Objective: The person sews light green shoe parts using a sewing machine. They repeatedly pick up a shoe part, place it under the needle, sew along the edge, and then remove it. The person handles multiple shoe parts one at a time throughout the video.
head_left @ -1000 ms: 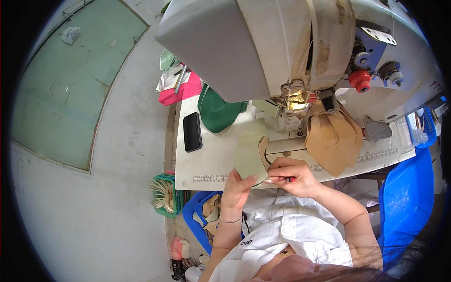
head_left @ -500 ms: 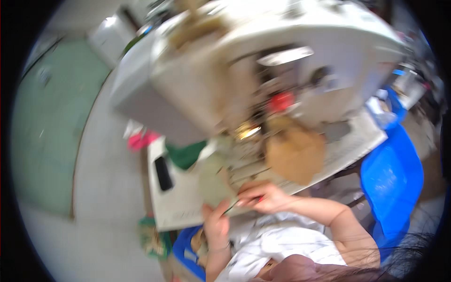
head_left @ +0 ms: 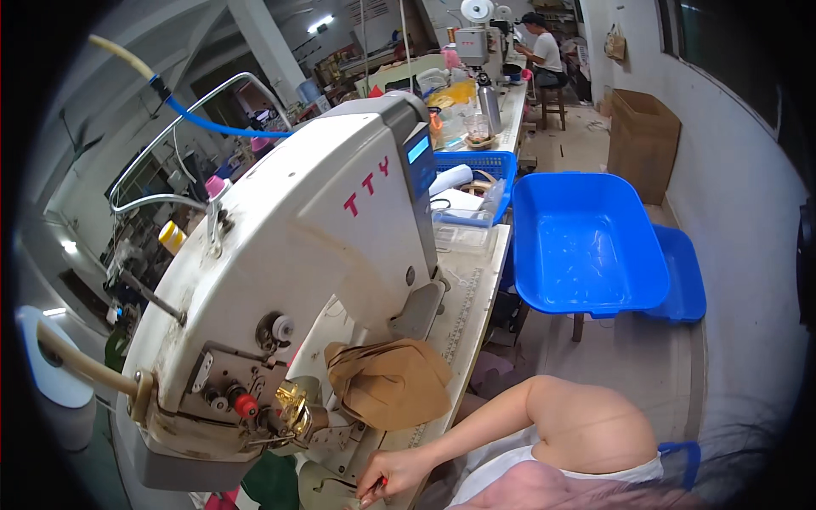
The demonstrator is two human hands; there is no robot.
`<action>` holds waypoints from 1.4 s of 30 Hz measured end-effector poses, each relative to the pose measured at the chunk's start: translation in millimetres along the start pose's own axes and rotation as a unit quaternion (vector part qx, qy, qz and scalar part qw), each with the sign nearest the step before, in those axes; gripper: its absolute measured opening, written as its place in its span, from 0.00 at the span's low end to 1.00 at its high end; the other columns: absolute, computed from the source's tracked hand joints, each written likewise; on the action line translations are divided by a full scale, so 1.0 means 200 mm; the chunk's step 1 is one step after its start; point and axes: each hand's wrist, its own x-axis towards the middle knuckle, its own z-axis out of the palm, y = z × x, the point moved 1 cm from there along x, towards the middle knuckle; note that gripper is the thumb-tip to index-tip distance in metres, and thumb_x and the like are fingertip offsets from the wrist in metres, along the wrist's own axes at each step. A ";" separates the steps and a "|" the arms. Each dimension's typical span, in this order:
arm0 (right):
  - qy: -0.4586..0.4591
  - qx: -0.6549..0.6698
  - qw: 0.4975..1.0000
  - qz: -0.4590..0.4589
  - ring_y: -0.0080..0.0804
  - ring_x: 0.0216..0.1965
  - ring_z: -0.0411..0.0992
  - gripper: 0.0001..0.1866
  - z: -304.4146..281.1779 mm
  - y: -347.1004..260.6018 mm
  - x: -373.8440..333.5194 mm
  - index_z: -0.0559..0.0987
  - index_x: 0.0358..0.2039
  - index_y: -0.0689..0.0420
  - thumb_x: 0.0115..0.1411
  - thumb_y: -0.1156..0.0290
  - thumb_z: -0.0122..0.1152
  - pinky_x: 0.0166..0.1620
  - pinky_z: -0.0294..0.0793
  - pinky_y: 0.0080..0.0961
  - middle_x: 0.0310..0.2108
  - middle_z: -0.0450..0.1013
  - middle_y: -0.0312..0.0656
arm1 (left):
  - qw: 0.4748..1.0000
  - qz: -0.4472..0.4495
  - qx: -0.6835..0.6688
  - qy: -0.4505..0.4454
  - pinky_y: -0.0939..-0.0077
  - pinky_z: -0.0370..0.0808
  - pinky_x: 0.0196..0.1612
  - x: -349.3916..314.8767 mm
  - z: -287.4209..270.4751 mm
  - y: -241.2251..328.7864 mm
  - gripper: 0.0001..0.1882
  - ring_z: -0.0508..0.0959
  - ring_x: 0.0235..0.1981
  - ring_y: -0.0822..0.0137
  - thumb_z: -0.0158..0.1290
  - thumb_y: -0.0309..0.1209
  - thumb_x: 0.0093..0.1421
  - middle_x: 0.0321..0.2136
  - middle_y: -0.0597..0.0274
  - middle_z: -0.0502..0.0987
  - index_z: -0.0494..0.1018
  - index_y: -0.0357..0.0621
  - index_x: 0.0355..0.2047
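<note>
At the lower edge, my right hand (head_left: 395,473) is closed on a small red-handled tool (head_left: 379,485); most of the tool is hidden by the fingers. It rests over the front of the sewing table, close to a pale green piece (head_left: 316,488). My left hand is out of the picture. Ahead and to the left stands a large white sewing machine (head_left: 280,212) with a gold-coloured presser part (head_left: 293,406). A brown fabric piece (head_left: 391,387) lies folded on the machine bed. Dark green cloth (head_left: 270,482) sits under the machine head.
An empty-looking blue tub (head_left: 586,293) stands right of the table, with another blue tub (head_left: 684,272) behind it. Beyond the machine are a blue basket (head_left: 506,161) of odds and ends and a metal bottle (head_left: 489,106). A brown box (head_left: 643,140) stands by the wall; a person (head_left: 544,53) sits far off.
My view has swung up and to the right, showing the room and tubs. My left hand has gone out of sight. The red-handled tool stays in my right hand.
</note>
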 end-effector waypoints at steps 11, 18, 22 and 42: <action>-0.034 0.026 0.999 0.030 0.32 0.34 0.74 0.11 -0.08 0.04 -0.05 0.78 0.37 0.63 0.51 0.82 0.56 0.36 0.72 0.24 0.33 0.76 0.45 | 0.991 0.028 -0.029 0.127 0.64 0.71 0.49 -0.07 -0.10 0.05 0.28 0.72 0.46 0.58 0.56 0.23 0.46 0.46 0.49 0.70 0.62 0.30 0.49; 0.005 -0.054 0.990 0.132 0.23 0.22 0.65 0.04 -0.08 -0.01 -0.02 0.79 0.29 0.63 0.51 0.80 0.62 0.25 0.65 0.19 0.22 0.72 0.40 | 0.995 0.047 0.009 0.086 0.78 0.71 0.42 -0.06 -0.04 0.05 0.17 0.76 0.36 0.69 0.59 0.23 0.50 0.37 0.58 0.76 0.71 0.31 0.41; 0.017 -0.083 0.988 0.126 0.23 0.18 0.61 0.03 -0.05 0.02 -0.03 0.79 0.27 0.64 0.50 0.78 0.63 0.22 0.62 0.19 0.18 0.69 0.39 | 0.995 0.045 -0.014 0.085 0.81 0.71 0.39 -0.09 -0.04 0.08 0.14 0.75 0.34 0.74 0.59 0.27 0.53 0.34 0.60 0.77 0.73 0.32 0.38; 0.030 -0.061 0.983 0.170 0.21 0.19 0.62 0.06 -0.10 -0.02 0.02 0.79 0.28 0.63 0.48 0.75 0.65 0.23 0.60 0.18 0.21 0.71 0.36 | 0.990 0.034 -0.123 0.054 0.77 0.71 0.43 -0.03 0.00 0.03 0.17 0.75 0.39 0.71 0.56 0.26 0.55 0.39 0.60 0.75 0.68 0.34 0.44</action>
